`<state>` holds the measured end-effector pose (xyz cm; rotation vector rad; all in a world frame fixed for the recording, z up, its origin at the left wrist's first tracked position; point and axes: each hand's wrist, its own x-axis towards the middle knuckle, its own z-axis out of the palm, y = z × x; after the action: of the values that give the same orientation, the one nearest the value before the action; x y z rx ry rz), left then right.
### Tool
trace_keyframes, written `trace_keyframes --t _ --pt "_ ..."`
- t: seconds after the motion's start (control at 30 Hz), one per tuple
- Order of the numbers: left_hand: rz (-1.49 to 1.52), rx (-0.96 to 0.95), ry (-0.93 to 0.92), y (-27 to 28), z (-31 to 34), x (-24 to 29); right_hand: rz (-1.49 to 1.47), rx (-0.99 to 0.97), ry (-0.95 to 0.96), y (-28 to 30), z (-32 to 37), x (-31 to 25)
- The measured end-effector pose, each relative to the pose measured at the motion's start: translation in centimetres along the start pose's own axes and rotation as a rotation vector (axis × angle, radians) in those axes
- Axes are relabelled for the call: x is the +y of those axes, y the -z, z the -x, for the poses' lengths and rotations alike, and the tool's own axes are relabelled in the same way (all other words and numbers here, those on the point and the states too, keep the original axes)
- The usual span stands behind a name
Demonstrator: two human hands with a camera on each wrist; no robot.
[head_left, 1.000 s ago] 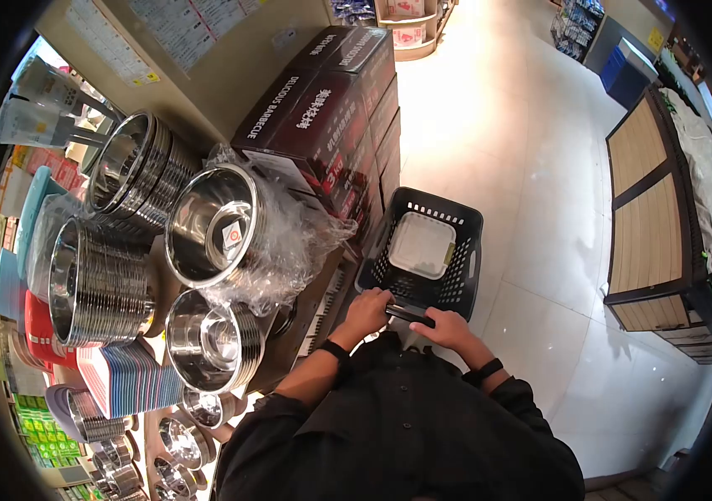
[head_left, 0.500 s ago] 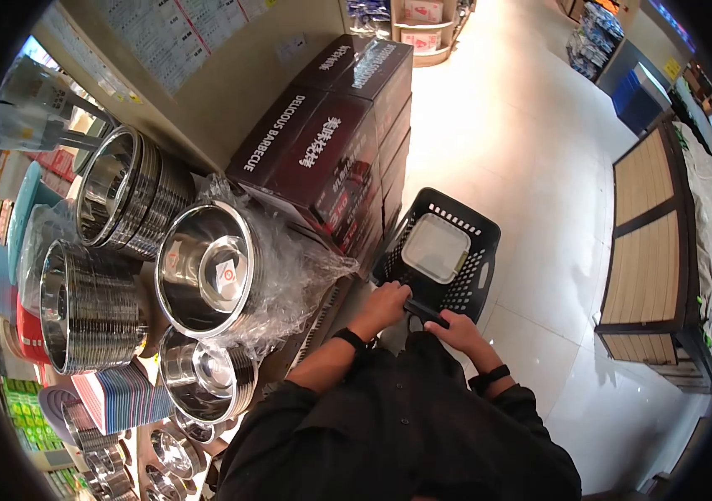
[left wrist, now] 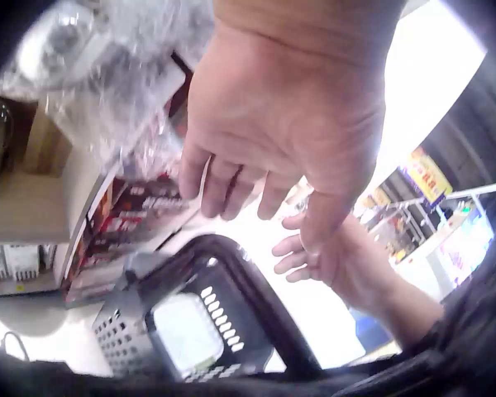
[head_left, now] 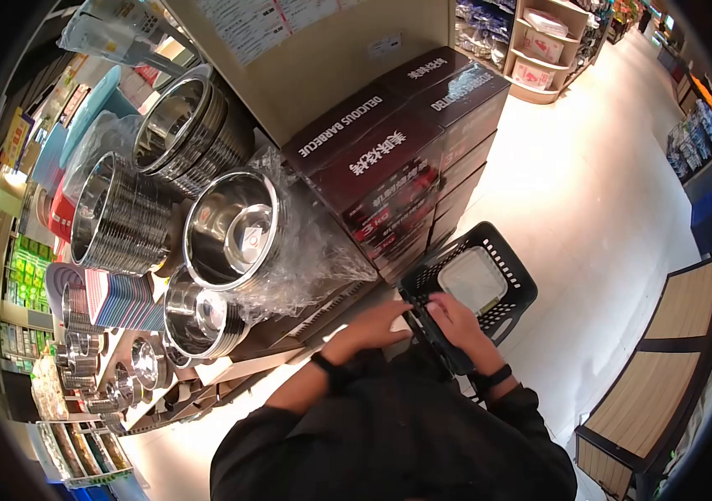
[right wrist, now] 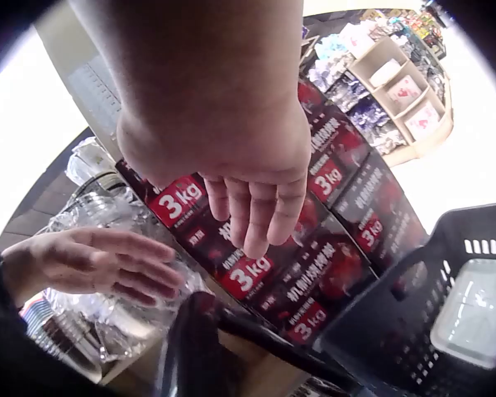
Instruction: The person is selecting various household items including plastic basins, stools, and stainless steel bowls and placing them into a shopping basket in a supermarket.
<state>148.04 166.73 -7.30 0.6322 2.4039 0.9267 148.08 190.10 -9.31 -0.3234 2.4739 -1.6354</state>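
In the head view a black shopping basket (head_left: 521,288) with punched sides holds a whitish lidded container (head_left: 471,277). Its dark handle (left wrist: 260,285) is raised towards the body in the left wrist view. My left hand (head_left: 377,324) is beside the handle on the near left, with its fingers extended and nothing in them. Just over the handle is my right hand (head_left: 454,321). Its fingers (right wrist: 264,211) hang loosely, off the handle, in the right wrist view.
Stacked barbecue boxes (head_left: 372,150) stand against the pillar, beyond the basket. To the left, steel bowls (head_left: 235,230), some in clear plastic wrap (head_left: 314,263), crowd a shelf. A wood-panelled stand (head_left: 648,401) is on the right. Pale floor (head_left: 573,167) runs along the aisle.
Both hands gripped the basket handle earlier; now they have let go and their fingers are straightened. Basket and boxes have shifted right in the head view.
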Motion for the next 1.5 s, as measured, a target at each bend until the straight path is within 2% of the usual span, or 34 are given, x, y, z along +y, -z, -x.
trace_keyframes --t 0.07,0.13,0.17,0.23,0.27,0.3,0.33,0.37,0.4,0.43,0.47,0.5,0.53,0.57,0.6,0.67,0.7,0.77,0.83,0.87,0.9,1.0,1.07,1.1,1.17,1.2,1.3,1.33,1.37,1.5 --pt "0.077 0.007 0.144 4.7 3.0 3.7 -0.108 0.014 0.043 -0.2 -2.5 -0.7" --pt "0.227 0.207 0.096 8.5 6.1 5.3 -0.201 -0.033 0.085 -1.2 -4.8 -1.8" --pt "0.288 0.294 0.225 10.7 7.8 6.8 -0.231 -0.069 0.134 -2.1 -5.8 -2.3" --pt "0.142 0.708 0.133 13.2 11.8 4.5 -0.313 -0.124 0.243 -3.8 -7.2 -5.3" --pt "0.262 0.974 0.033 13.9 13.6 2.5 -0.343 -0.137 0.325 -5.2 -7.9 -7.5" --pt "0.247 1.308 0.03 16.7 15.3 3.9 -0.362 -0.145 0.407 -6.4 -8.5 -9.9" --pt "0.263 1.409 -0.011 17.8 16.5 3.3 -0.35 -0.14 0.41 -7.4 -9.1 -11.7" --pt "0.241 1.407 0.03 17.9 17.2 1.7 -0.328 -0.099 0.502 -8.2 -9.5 -13.0" --pt "0.275 1.493 0.035 19.2 17.4 1.7 -0.289 -0.065 0.608 -8.8 -10.2 -14.2" --pt "0.298 1.581 0.055 20.3 18.0 1.8 -0.287 -0.082 0.619 -9.4 -10.7 -14.9" --pt "0.307 1.533 0.081 20.4 18.4 1.1 -0.266 -0.002 0.604 -9.2 -11.4 -14.9" --pt "0.423 1.582 0.079 21.2 18.3 -0.8 -0.282 0.018 0.626 -10.9 -12.4 -16.4" --pt "0.482 1.597 0.111 22.0 19.3 -5.2 -0.302 -0.016 0.593 -12.1 -13.8 -16.9" --pt "0.501 1.514 0.127 22.0 19.6 -6.2 -0.341 -0.039 0.592 -12.2 -13.8 -17.1" --pt "0.628 1.537 0.079 21.8 18.9 -7.8 -0.441 -0.067 0.481 -12.6 -15.2 -17.4" --pt "0.698 1.508 0.127 22.3 18.5 -7.3 -0.489 -0.068 0.479 -14.3 -15.9 -17.3" --pt "0.767 1.521 0.084 22.0 17.8 -8.4 -0.648 -0.111 0.388 -15.4 -17.2 -16.6" --pt "0.847 1.516 0.076 22.0 17.7 -9.6 -0.653 -0.065 0.354 -16.5 -17.4 -17.3" --pt "1.025 1.381 -0.001 22.9 17.0 -10.4 -0.789 -0.057 0.317 -17.6 -19.1 -18.8" --pt "1.132 1.253 -0.015 22.6 16.4 -10.5 -0.684 -0.085 0.259 -16.8 -18.9 -18.6" --pt "1.242 1.133 -0.042 22.7 16.7 -11.1 -0.869 -0.137 0.257 -17.0 -20.6 -17.8" --pt "1.232 1.114 -0.085 23.1 16.3 -12.5 -0.842 -0.148 0.312 -16.6 -21.8 -18.0" --pt "1.202 1.106 -0.103 23.4 16.4 -12.2 -1.321 -0.299 -0.075 -14.6 -21.0 -20.1" --pt "1.205 1.095 -0.118 23.8 16.3 -11.5 -1.315 -0.288 -0.062 -15.2 -21.5 -19.9" --pt "1.121 1.231 -0.127 23.5 15.5 -10.6 -0.733 -0.117 0.253 -17.0 -22.0 -18.0" --pt "1.084 1.226 -0.119 23.7 15.7 -10.8 -0.839 -0.123 0.244 -16.7 -21.1 -19.6" --pt "1.063 1.205 -0.154 23.4 15.7 -11.2 -0.827 -0.116 0.258 -16.9 -21.3 -19.2" --pt "1.114 1.195 -0.161 23.5 15.5 -10.5 -0.739 -0.099 0.28 -17.0 -21.5 -18.8" --pt "1.081 1.185 -0.187 23.4 15.4 -9.8 -0.798 -0.091 0.288 -17.3 -21.9 -18.5" --pt "1.063 1.218 -0.133 23.4 15.4 -10.2 -0.824 -0.136 0.218 -16.9 -21.8 -18.9"
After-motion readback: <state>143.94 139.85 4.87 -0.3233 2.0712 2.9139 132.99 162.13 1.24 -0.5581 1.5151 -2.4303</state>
